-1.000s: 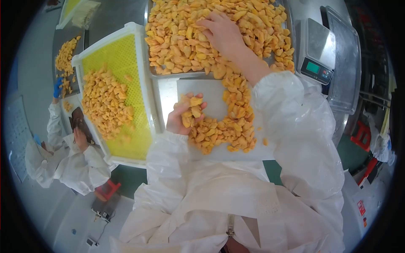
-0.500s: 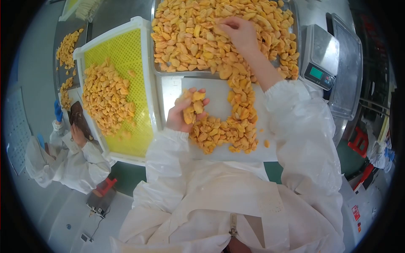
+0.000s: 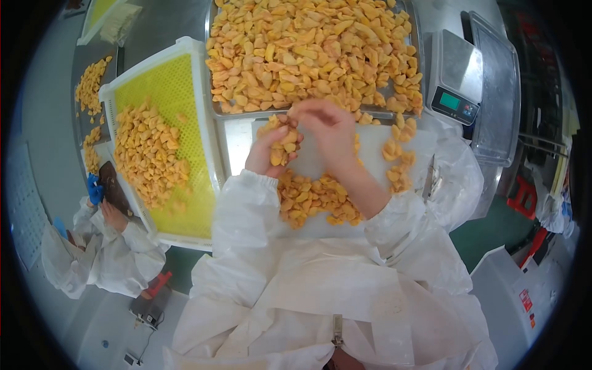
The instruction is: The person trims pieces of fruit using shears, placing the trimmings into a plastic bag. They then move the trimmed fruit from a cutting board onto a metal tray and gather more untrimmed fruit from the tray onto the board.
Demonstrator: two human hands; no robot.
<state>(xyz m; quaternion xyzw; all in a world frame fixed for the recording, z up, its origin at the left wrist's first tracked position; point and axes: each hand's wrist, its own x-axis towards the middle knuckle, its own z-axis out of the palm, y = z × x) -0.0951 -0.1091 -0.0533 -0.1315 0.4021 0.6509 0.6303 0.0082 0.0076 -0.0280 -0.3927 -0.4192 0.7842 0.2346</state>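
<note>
My left hand (image 3: 269,150) is wrapped round several orange-yellow fruit pieces (image 3: 283,148) above the white board (image 3: 314,154). Right beside it, my right hand (image 3: 325,128) has its thumb and fingers pinched at the upper edge of that handful; what they hold, if anything, is too small to tell. Loose pieces (image 3: 314,197) lie on the board below both hands, and more (image 3: 399,154) lie right of my right forearm. Beyond my hands is a metal tray (image 3: 216,110) heaped with the same pieces.
A white-framed yellow mesh tray (image 3: 203,117) with a pile of pieces stands on the left. On the right are a scale (image 3: 456,77) and an empty metal tray (image 3: 498,92). A co-worker (image 3: 117,240) in white sits at the far left, one hand in a blue glove (image 3: 95,189).
My right hand has come back from the heaped metal tray to my left hand. The view has shifted a little. My left hand still holds its pieces.
</note>
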